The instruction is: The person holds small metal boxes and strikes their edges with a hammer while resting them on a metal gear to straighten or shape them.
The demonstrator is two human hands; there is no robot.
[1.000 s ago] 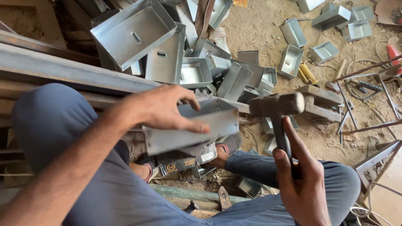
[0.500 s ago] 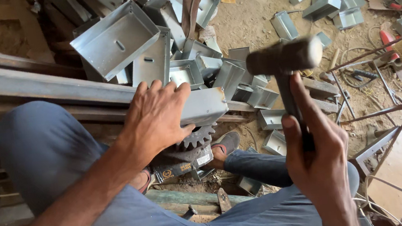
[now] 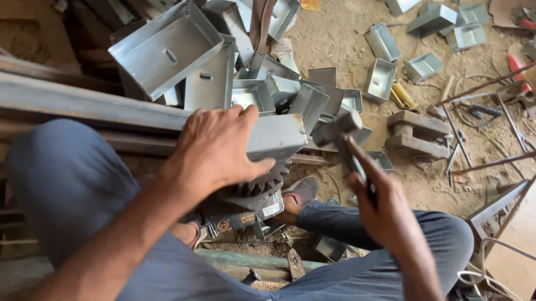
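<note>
My left hand (image 3: 219,150) presses flat on a bent metal bracket (image 3: 276,136), its length running left to right over a gear wheel (image 3: 255,188). My right hand (image 3: 382,208) grips a hammer (image 3: 339,127), whose head seems to touch the bracket's right end.

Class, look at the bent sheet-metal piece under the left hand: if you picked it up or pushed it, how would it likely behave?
The sheet-metal piece looks thin and folded, so probably stiff yet light. Its flat sides suggest it slides rather than rolls. Resting on a toothed gear, it may tip unless the left hand steadies it.
</note>
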